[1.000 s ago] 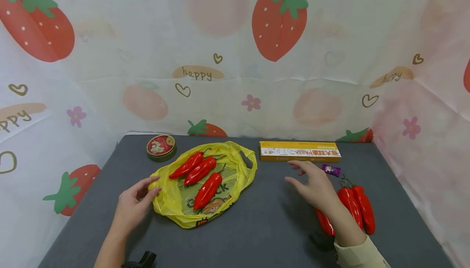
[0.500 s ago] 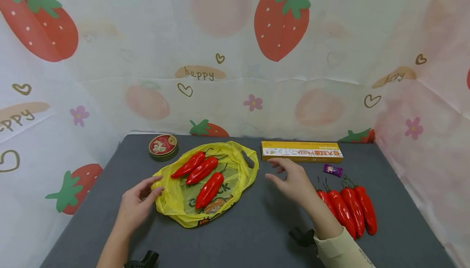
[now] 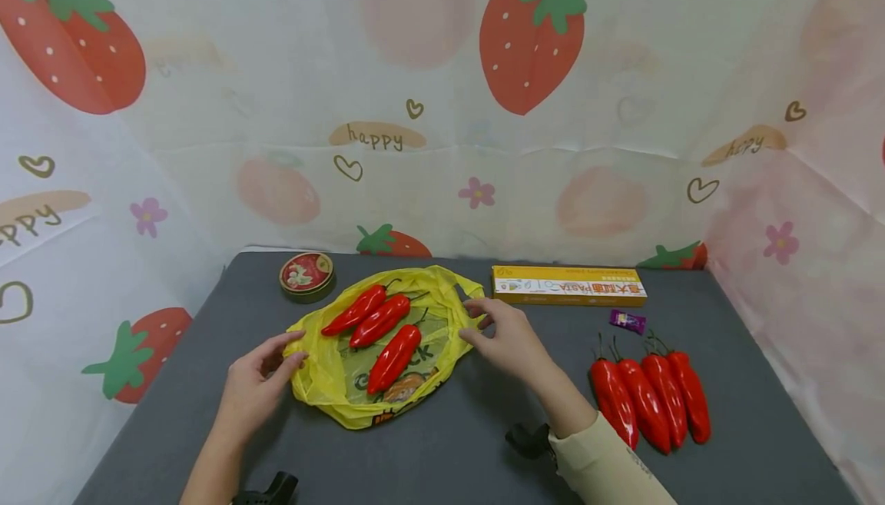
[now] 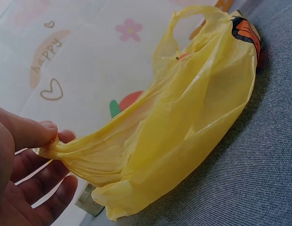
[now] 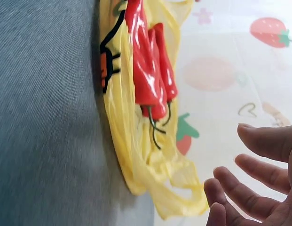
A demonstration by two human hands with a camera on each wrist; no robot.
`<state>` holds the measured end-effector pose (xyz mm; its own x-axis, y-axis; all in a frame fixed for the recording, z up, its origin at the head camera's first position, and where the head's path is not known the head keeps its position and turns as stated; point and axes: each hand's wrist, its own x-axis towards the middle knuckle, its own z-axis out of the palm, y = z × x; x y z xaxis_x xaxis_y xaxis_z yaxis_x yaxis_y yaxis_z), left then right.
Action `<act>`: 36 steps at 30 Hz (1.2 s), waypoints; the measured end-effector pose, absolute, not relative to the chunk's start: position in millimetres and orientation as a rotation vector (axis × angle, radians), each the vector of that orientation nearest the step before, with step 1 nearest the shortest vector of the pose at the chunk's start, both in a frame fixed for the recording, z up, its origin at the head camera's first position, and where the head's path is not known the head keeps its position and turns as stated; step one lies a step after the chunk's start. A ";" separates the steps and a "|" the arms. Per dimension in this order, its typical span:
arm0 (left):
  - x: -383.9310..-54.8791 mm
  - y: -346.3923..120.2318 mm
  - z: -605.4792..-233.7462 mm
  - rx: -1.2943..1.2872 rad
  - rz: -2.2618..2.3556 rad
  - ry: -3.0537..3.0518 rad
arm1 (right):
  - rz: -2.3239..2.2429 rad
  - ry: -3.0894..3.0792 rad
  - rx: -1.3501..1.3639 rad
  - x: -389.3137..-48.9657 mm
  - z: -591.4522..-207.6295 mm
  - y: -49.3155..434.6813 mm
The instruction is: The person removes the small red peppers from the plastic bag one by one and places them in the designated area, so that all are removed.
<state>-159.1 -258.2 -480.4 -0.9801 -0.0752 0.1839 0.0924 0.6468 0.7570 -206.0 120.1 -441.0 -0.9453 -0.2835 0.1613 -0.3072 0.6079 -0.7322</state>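
A yellow plastic bag (image 3: 314, 370) lies spread open on the dark table, with three red chili peppers (image 3: 394, 359) inside it. At its left edge my left hand (image 3: 252, 386) pinches the bag's rim between thumb and forefinger, as the left wrist view confirms (image 4: 37, 165). My right hand (image 3: 508, 340) is at the bag's right side near the handle, its thumb and fingers apart and holding nothing. In the right wrist view the right hand's fingers (image 5: 249, 197) are spread close beside the bag's handle loop (image 5: 183, 207).
Several more red chili peppers (image 3: 646, 405) lie in a row at the right. Behind them is a small purple packet (image 3: 628, 320). A yellow pasta box (image 3: 569, 285) stands along the back edge, and a round red tin (image 3: 306, 276) sits at back left.
My right hand has moved left from above the loose peppers to the bag's right edge, uncovering those peppers. The left hand keeps its grip on the bag.
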 end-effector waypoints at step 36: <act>-158.6 -259.6 -480.8 -0.042 -1.215 -2.650 | 1.651 -3.187 0.564 -264.1 -478.7 45.1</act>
<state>-158.6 -259.6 -480.8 -0.9741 -0.0679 0.2158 0.1192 0.6566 0.7447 -264.1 45.1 -478.7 -0.8362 -0.4707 -0.2815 -0.0417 0.5664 -0.8231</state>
